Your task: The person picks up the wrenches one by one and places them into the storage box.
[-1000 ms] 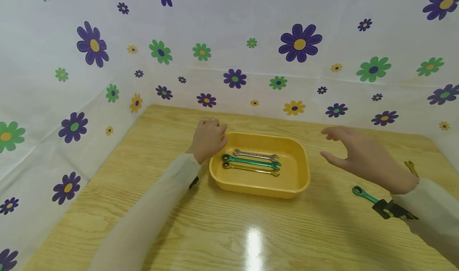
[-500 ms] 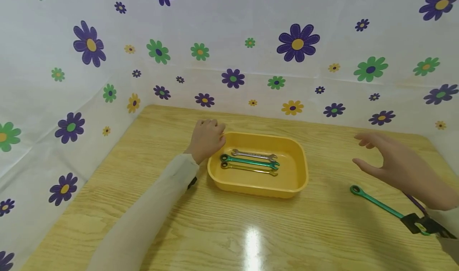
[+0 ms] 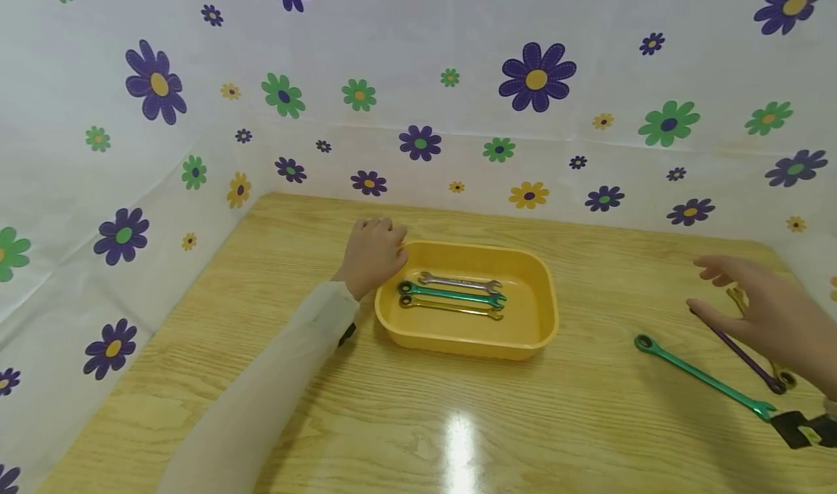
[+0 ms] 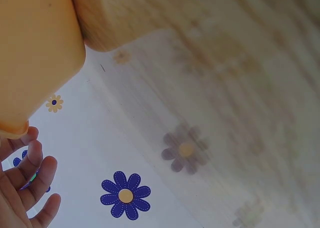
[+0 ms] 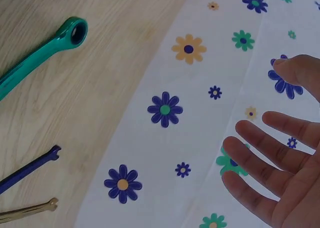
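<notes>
R hand (image 3: 771, 320) hovers over the far-R side of the table (image 3: 418, 421), fingers (image 5: 260, 153) spread and relaxed, nothing in it; wrist view confirms bare palm. L hand (image 3: 374, 253) rests curled against the L end of the yellow tray (image 3: 546, 312), fingertips (image 4: 30, 160) at the rim; I read it as steadying the tray, though whether it truly grips the rim I can't tell. Loose on the wood under/near R hand: purple wrench (image 3: 739, 350) just below the thumb, gold wrench (image 3: 739, 299) mostly hidden behind the hand, green wrench (image 3: 702, 378) a bit nearer me, ring end toward the tray. Tray already carries silver wrench (image 3: 463, 283), a second green one (image 3: 451, 294) and a second gold one (image 3: 451, 307), lying parallel, lengthwise. My judgement: step in hand = picking one loose wrench w/ R. To do it well: come down on mid-shank, pinch thumb vs. 2 fingers, since thin flat shanks sit flush w/ the table and may skid; take purple first as it's closest, lift clear w/o dragging the gold one, keep L on tray so it won't slide
</notes>
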Available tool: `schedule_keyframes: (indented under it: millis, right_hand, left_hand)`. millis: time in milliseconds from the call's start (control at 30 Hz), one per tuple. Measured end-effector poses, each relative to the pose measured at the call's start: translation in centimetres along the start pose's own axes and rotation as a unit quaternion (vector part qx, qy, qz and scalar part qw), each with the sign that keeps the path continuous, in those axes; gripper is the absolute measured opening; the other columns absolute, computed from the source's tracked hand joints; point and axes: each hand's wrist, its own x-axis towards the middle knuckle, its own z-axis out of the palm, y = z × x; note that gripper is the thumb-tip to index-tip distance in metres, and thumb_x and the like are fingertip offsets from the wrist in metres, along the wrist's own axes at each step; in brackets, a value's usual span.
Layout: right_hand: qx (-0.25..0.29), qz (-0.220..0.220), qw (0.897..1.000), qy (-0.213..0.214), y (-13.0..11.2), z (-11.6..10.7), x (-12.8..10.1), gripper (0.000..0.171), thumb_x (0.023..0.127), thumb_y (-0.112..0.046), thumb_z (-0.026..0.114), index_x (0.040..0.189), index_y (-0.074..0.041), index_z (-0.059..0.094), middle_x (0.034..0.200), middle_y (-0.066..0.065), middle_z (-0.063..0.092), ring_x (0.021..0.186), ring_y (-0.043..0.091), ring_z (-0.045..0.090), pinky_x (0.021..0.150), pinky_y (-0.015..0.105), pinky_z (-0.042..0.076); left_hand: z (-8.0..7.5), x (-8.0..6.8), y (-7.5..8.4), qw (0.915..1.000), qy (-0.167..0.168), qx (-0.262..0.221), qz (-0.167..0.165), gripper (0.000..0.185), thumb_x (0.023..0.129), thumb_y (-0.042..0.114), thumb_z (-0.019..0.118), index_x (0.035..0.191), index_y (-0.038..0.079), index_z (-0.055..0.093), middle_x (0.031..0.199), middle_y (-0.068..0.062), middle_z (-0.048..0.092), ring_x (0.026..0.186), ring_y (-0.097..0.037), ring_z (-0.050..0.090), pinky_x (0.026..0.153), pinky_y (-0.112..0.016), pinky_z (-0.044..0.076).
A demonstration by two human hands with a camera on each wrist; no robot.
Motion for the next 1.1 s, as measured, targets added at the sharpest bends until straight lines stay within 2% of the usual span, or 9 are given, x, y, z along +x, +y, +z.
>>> schedule_keyframes:
  millis: [333, 533, 633, 800, 933, 1100]
  right_hand:
    - [0.011, 0.019, 0.999, 0.028, 1.7, 0.7, -1.3, 0.048, 0.077, -0.007, 0.073, 0.116, 0.011, 0.051, 0.100, 0.033, 0.058, 0.079, 0.045, 0.059, 0.069, 0.055, 0.046]
    - [0.016, 0.046, 0.999, 0.015, 3.1, 1.7, -2.3, 0.047, 0.078, -0.008, 0.072, 0.114, 0.014, 0.051, 0.099, 0.036, 0.057, 0.078, 0.048, 0.058, 0.069, 0.057, 0.047]
    - [0.005, 0.055, 0.998, 0.017, 6.6, 4.0, -3.3, 0.050, 0.078, -0.014, 0.074, 0.114, 0.012, 0.052, 0.099, 0.033, 0.059, 0.078, 0.046, 0.059, 0.068, 0.055, 0.049]
    - [-0.003, 0.077, 0.997, 0.021, 14.5, 9.1, -5.3, 0.056, 0.079, -0.026, 0.073, 0.119, 0.007, 0.052, 0.103, 0.029, 0.059, 0.082, 0.045, 0.059, 0.068, 0.054, 0.048]
    - [0.009, 0.098, 0.995, 0.003, 16.4, 10.4, -6.1, 0.062, 0.079, -0.030, 0.073, 0.120, 0.009, 0.050, 0.104, 0.033, 0.057, 0.083, 0.049, 0.057, 0.066, 0.057, 0.046]
    - [0.015, 0.118, 0.993, -0.014, 16.2, 10.5, -6.7, 0.064, 0.079, -0.032, 0.073, 0.119, 0.012, 0.049, 0.104, 0.036, 0.055, 0.081, 0.051, 0.056, 0.065, 0.057, 0.046]
  left_hand:
    - [0.3, 0.0, -0.1, 0.9999, 0.011, 0.000, 0.003, 0.022, 0.088, 0.027, 0.055, 0.100, 0.010, 0.064, 0.092, -0.010, 0.065, 0.092, -0.029, 0.062, 0.091, -0.046, 0.045]
    - [0.4, -0.1, -0.2, 0.9998, 0.019, -0.002, 0.005, 0.021, 0.088, 0.027, 0.055, 0.099, 0.011, 0.064, 0.090, -0.009, 0.065, 0.091, -0.028, 0.062, 0.090, -0.046, 0.045]
    - [0.4, -0.1, -0.2, 0.9998, 0.019, -0.004, 0.005, 0.021, 0.089, 0.027, 0.055, 0.098, 0.011, 0.064, 0.090, -0.009, 0.065, 0.090, -0.028, 0.062, 0.090, -0.046, 0.045]
    - [0.3, -0.1, -0.1, 0.9999, 0.014, -0.006, 0.002, 0.020, 0.089, 0.026, 0.055, 0.098, 0.010, 0.064, 0.090, -0.010, 0.065, 0.090, -0.029, 0.061, 0.090, -0.045, 0.045]
    - [0.3, -0.1, -0.1, 0.9999, 0.015, -0.004, 0.003, 0.021, 0.088, 0.026, 0.056, 0.099, 0.010, 0.065, 0.091, -0.010, 0.065, 0.090, -0.028, 0.062, 0.090, -0.045, 0.045]
    - [0.2, 0.0, -0.1, 0.9999, 0.014, 0.000, 0.003, 0.022, 0.088, 0.026, 0.056, 0.101, 0.011, 0.065, 0.092, -0.010, 0.065, 0.091, -0.029, 0.062, 0.091, -0.045, 0.045]
